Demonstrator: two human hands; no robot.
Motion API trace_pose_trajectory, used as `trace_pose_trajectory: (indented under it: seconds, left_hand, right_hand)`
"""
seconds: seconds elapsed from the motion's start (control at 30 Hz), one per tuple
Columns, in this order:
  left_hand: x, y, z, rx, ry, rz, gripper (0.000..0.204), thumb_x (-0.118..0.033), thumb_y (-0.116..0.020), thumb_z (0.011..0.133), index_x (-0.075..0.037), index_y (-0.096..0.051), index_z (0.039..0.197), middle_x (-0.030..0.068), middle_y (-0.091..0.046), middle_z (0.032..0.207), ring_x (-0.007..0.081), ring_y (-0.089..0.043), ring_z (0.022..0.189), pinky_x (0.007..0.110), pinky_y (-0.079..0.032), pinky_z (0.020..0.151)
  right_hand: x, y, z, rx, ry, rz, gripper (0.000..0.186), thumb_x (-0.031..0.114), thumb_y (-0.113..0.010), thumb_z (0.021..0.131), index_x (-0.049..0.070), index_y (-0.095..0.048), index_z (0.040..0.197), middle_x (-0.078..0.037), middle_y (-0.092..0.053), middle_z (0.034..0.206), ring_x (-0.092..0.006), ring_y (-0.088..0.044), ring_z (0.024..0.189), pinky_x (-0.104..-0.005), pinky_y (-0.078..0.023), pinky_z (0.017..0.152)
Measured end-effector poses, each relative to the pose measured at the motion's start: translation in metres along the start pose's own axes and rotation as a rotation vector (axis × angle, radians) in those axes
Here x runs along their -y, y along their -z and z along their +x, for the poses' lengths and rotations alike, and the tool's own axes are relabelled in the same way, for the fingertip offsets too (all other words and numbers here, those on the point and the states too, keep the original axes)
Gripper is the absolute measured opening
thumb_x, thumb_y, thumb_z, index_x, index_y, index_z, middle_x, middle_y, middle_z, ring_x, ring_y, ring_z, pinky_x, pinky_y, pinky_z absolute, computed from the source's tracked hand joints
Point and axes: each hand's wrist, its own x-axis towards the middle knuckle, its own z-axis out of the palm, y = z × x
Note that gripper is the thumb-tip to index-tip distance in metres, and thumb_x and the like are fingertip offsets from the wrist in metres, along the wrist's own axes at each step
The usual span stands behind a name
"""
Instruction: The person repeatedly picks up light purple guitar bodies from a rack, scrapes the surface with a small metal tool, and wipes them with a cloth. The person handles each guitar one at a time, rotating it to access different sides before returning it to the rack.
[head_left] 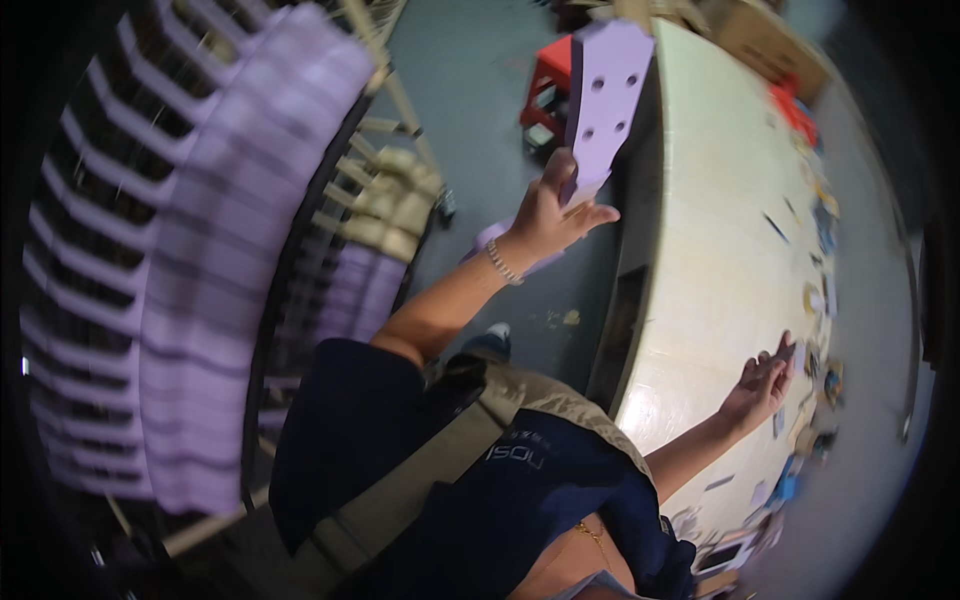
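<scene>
My left hand (548, 215) is closed around the neck of a light purple ukulele (608, 95), just below its headstock. The headstock points away from me and has several bare peg holes. Part of its purple body shows behind my wrist; my hand and forearm hide the rest. Over the pale workbench at the right, my right hand (757, 393) has its fingers pinched together around a small dark flat piece (787, 354). What kind of piece it is, I cannot make out.
A rack of purple ukuleles (215, 250) fills the left side, with pale wooden bodies (395, 205) beside it. The long workbench (700, 250) carries scattered tools and small parts along its far edge. A red stool (548, 80) stands on the floor beyond my left hand.
</scene>
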Motion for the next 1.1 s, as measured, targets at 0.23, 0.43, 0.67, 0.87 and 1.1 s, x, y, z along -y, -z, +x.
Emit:
trace_pose_trajectory:
  seconds: [0.23, 0.43, 0.67, 0.87, 1.1]
  left_hand:
    - [0.012, 0.008, -0.144, -0.497, 0.268, -0.070, 0.027, -0.007, -0.070, 0.067, 0.000, -0.049, 0.083, 0.0061, -0.056, 0.064, 0.0129, -0.059, 0.056, 0.025, -0.047, 0.049]
    - [-0.003, -0.019, -0.215, -0.776, 0.196, 0.527, 0.020, 0.004, -0.057, 0.067, -0.001, -0.046, 0.084, 0.0067, -0.054, 0.069, 0.0161, -0.059, 0.059, 0.029, -0.047, 0.054]
    - [0.004, 0.022, -0.343, -0.711, 0.319, 1.565, 0.030, -0.012, -0.063, 0.065, -0.007, -0.048, 0.091, 0.0123, -0.054, 0.084, 0.0340, -0.051, 0.076, 0.039, -0.043, 0.071]
    - [0.039, 0.091, -0.456, -1.284, 1.036, 0.838, 0.030, -0.019, -0.061, 0.073, -0.008, -0.044, 0.095, 0.0149, -0.056, 0.086, 0.0337, -0.055, 0.082, 0.038, -0.044, 0.071]
    - [0.070, 0.187, -0.512, -1.574, 0.849, 0.914, 0.034, -0.014, -0.065, 0.068, -0.006, -0.045, 0.095, 0.0143, -0.057, 0.085, 0.0311, -0.056, 0.081, 0.037, -0.045, 0.072]
  right_hand:
    - [-0.016, 0.025, 0.023, 0.415, -0.342, 0.122, 0.032, 0.007, -0.047, 0.087, -0.002, -0.042, 0.118, -0.014, -0.041, 0.129, -0.0106, -0.050, 0.077, -0.0217, -0.042, 0.062]
    - [-0.038, 0.022, 0.033, 0.523, -0.577, 0.059, 0.031, 0.008, -0.048, 0.087, 0.001, -0.045, 0.117, -0.015, -0.046, 0.124, -0.0095, -0.050, 0.075, -0.0202, -0.042, 0.062]
    - [-0.031, -0.012, 0.003, 0.661, -0.673, 0.041, 0.027, 0.010, -0.048, 0.088, 0.001, -0.049, 0.112, -0.014, -0.047, 0.124, -0.0104, -0.049, 0.077, -0.0211, -0.041, 0.065]
    - [-0.043, -0.060, -0.074, 0.770, -0.663, -0.134, 0.027, 0.012, -0.051, 0.087, 0.001, -0.052, 0.111, -0.017, -0.046, 0.124, -0.0097, -0.049, 0.074, -0.0205, -0.041, 0.065]
    - [-0.032, -0.077, -0.133, 0.768, -0.641, -0.295, 0.023, 0.009, -0.052, 0.086, 0.002, -0.054, 0.108, -0.019, -0.049, 0.119, -0.0067, -0.050, 0.071, -0.0162, -0.042, 0.066]
